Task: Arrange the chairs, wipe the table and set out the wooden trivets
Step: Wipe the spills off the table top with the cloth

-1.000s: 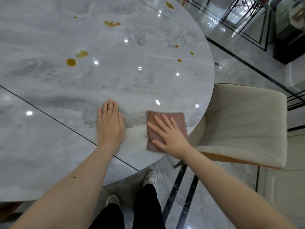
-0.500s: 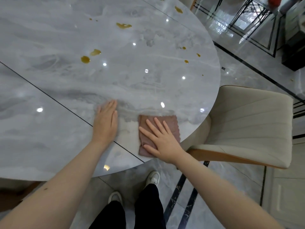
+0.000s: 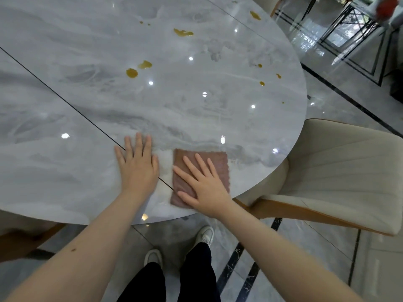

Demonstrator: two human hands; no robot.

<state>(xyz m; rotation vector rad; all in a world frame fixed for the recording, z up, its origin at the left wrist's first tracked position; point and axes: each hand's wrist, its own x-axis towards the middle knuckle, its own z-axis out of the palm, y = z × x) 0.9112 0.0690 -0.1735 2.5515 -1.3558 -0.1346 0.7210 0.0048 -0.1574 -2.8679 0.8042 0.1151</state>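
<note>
Wiping step — right hand (image 3: pixel 205 188) flat on cloth (image 3: pixel 214 162), left hand (image 3: pixel 138 168) spread on table (image 3: pixel 65 171) — next, push toward the 12 o'clock spills (image 3: pixel 132 73).

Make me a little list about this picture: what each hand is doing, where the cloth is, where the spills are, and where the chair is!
left hand: flat on the table, fingers straight, holding nothing
right hand: pressing flat on the cloth
cloth: brownish pink, lying near the table's near edge
spills: yellow-brown blobs farther up the table, not wiped yet
chair: cream, tucked against the table's right edge
trivets: none in view
</note>
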